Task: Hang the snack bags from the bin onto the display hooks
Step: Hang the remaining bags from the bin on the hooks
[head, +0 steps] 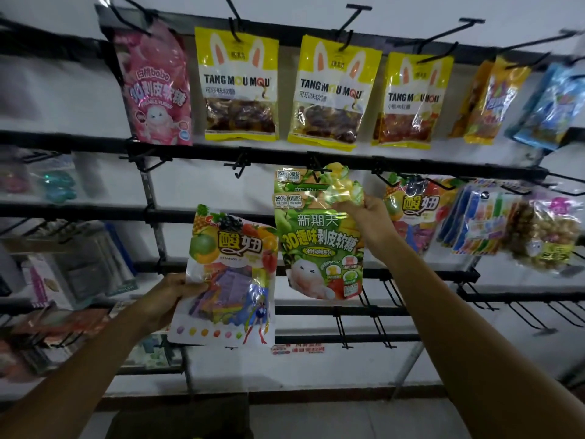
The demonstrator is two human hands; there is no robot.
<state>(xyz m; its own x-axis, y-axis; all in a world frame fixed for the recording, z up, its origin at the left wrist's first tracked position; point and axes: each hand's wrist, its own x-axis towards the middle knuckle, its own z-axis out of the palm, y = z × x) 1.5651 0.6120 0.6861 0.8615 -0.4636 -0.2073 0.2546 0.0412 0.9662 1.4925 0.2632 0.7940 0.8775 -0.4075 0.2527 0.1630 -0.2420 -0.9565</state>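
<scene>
The right hand (370,217) pinches the crumpled top right corner of a glossy green plastic snack bag (319,248) printed with a white cartoon creature. The bag hangs upright, its long axis running 12 to 6 o'clock. A black wire display hook (316,167) sits at about 11 o'clock from that hand, at the bag's top edge; whether the hole is threaded cannot be told. The left hand (171,296), at 8 o'clock from the green bag, grips the left edge of a white foil fruit-candy bag (231,274), so the right hand is far nearer the hook.
</scene>
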